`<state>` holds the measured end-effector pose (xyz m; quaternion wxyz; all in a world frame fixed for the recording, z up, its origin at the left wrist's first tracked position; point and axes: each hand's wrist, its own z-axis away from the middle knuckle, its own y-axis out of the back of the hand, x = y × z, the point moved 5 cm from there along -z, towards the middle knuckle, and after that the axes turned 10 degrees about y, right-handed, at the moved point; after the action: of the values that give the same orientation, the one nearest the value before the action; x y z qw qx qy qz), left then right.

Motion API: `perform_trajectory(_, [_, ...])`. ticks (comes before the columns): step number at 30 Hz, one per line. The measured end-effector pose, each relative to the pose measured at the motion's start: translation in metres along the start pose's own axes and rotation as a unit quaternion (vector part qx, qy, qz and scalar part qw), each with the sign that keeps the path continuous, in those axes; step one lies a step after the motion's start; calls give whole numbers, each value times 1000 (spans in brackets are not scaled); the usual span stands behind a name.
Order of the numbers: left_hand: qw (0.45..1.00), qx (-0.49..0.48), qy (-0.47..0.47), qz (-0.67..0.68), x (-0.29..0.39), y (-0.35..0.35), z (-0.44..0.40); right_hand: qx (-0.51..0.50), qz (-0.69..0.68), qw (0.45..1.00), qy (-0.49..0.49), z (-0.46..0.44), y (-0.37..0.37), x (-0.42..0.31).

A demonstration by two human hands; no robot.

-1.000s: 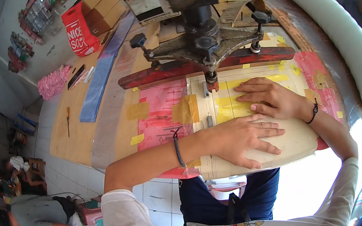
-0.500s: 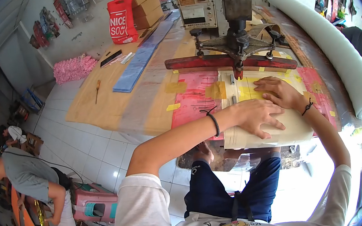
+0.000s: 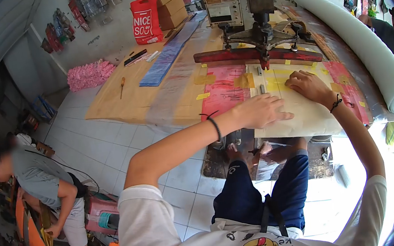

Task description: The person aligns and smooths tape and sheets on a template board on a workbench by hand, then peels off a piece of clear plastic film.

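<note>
Spreading your left hand (image 3: 260,110) palm down, you laid it across the 9 o'clock side of the pale sheet (image 3: 305,119), fingers apart and pointing to 3 o'clock. It had hold of nothing; its fingertips were blurred, so you cannot tell whether every one touched. Your right hand (image 3: 308,85) sat at 2 o'clock from it, fingers loosely bent and aimed at 10 o'clock — unclosed, gripping nothing, its fingertips on the sheet beside the yellow tape (image 3: 276,85).

The sheet lay flat in front of you, its near edge at 6 o'clock facing your legs. Its straight left edge ran roughly from 12 to 6 o'clock; which way its long axis ran you cannot tell, since your hands covered part of it. Two small metal pieces (image 3: 262,88) stood near that edge, at 12 o'clock from your left hand, lengthwise along the same line. One red sheet (image 3: 224,87) bordered it between 9 and 10 o'clock, another (image 3: 349,97) at 3 o'clock.

At 11 o'clock from the sheet's middle — just beyond the metal pieces — a red bar (image 3: 218,57) hung under the machine's bracket (image 3: 261,34), its long axis from 9 to between 3 and 4 o'clock. A white roll (image 3: 357,49) lay at 2 o'clock.
</note>
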<state>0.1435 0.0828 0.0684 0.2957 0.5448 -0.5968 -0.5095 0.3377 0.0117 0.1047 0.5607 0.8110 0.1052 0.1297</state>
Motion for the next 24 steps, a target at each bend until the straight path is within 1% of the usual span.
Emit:
perform_trajectory(3, [1000, 15, 27, 0, -10, 6, 50, 8, -17, 1000, -12, -1, 0, 0])
perform_trajectory(6, [998, -23, 46, -32, -16, 13, 94, 14, -20, 999, -27, -5, -2, -2])
perform_trajectory(9, [997, -38, 41, -47, -19, 14, 130, 36, -22, 998, -43, -4, -4, -1])
perform_trajectory(12, [991, -58, 47, -111, -28, 15, 160, 77, -32, 995, -49, 4, -5, -7])
perform_trajectory(15, [983, -82, 8, -162, -47, 34, 191, 118, -55, 990, -60, 9, -2, -4])
perform_trajectory(16, [984, -83, 20, -155, -52, 47, 200, 130, -68, 987, -67, 12, -5, -1])
perform_trajectory(17, [985, -85, 31, -149, -59, 60, 208, 163, -77, 979, -93, 16, -8, 3])
perform_trajectory(18, [985, -86, 43, -142, -66, 72, 218, 165, -88, 977, -101, 16, -9, 4])
perform_trajectory(21, [986, -30, 118, -109, -114, 97, 262, 170, -112, 972, -116, 17, -6, 3])
perform_trajectory(23, [971, 14, 223, -84, -146, 116, 287, 168, -113, 972, -116, 16, -4, -2])
perform_trajectory(24, [962, 19, 257, -88, -154, 121, 296, 170, -114, 972, -118, 17, -5, -1])
